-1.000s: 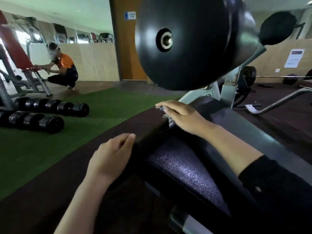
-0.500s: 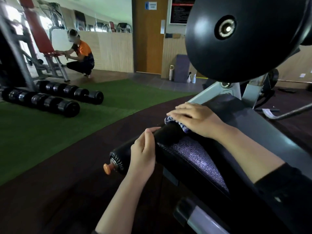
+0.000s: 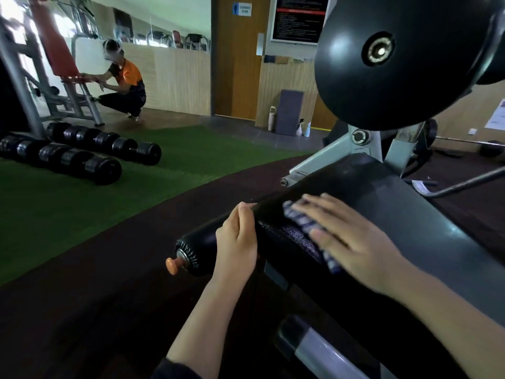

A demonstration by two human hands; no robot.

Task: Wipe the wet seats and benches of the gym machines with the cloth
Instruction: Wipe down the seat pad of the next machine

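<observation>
head view: i have the right hand (image 3: 352, 239) laid flat on the blue-and-white checked cloth (image 3: 306, 222), fingers straight and spread, pressing it onto the black padded roller (image 3: 276, 236) where the roller meets the long bench pad (image 3: 410, 214). the cloth sits under the palm, with one edge showing past the fingertips and another at the near side of the hand; the fingers are blurred, so i read the hand as mid-stroke. the left hand (image 3: 237, 242) is curled over the roller nearer its free end, thumb on the near side, fingers wrapped over the top and out of sight, just inboard of the ribbed end cap (image 3: 188, 253) and its orange knob (image 3: 172, 265). the two hands are near each other but apart.

to do this step well, i judge the left hand should hold the roller from turning while the right draws the cloth along its length in overlapping passes, palm flat so the whole cloth bears on the textured vinyl, then work round to the far side of the roller and on up the bench pad. i cannot tell from here how much wet is left on the surface.

above, a large black foam roller (image 3: 396, 67) hangs on the grey frame (image 3: 322, 157).
</observation>
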